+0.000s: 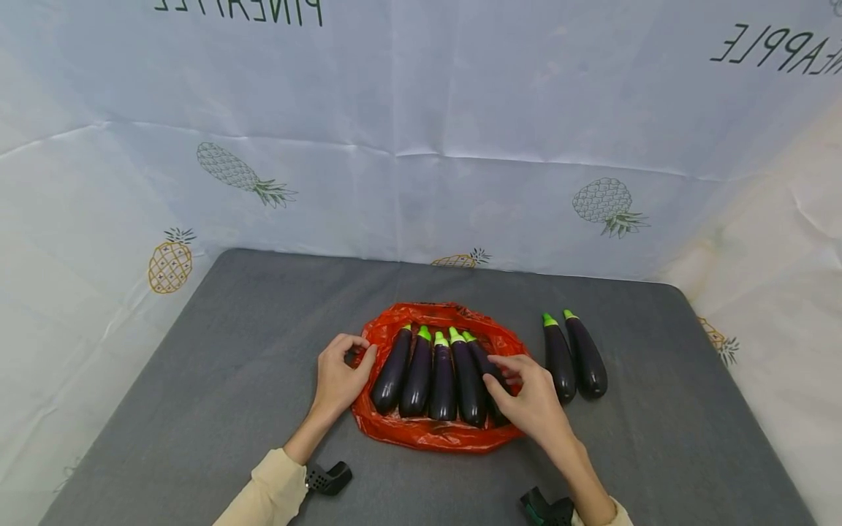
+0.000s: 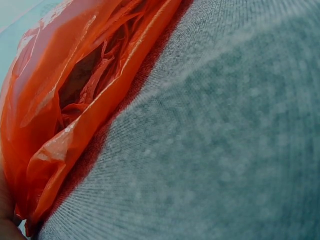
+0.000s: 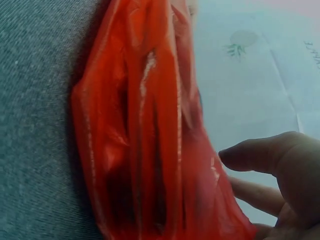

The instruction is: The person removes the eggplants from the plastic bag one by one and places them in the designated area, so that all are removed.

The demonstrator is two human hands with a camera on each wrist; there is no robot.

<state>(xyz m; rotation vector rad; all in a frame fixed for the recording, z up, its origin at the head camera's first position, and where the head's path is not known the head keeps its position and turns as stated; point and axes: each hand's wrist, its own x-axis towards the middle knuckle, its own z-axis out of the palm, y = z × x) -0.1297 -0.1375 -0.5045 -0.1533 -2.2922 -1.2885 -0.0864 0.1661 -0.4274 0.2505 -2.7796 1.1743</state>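
Note:
A red plastic bag (image 1: 421, 437) lies spread on the table with its mouth facing up. Inside it several dark purple eggplants (image 1: 416, 376) are lined up side by side, green stem ends pointing away. My left hand (image 1: 338, 376) pinches the bag's left rim between thumb and fingers; the left wrist view shows the film bunched there. Over the bag's right side is my right hand (image 1: 531, 394), thumb and fingers apart above the rightmost eggplant (image 1: 479, 358), which it partly covers. In the right wrist view its thumb (image 3: 250, 155) stands beside the red film.
To the right of the bag, two more eggplants (image 1: 585, 358) lie close together on the grey table (image 1: 263, 314). Behind the table hangs a pale cloth (image 1: 421, 204) printed with pineapples.

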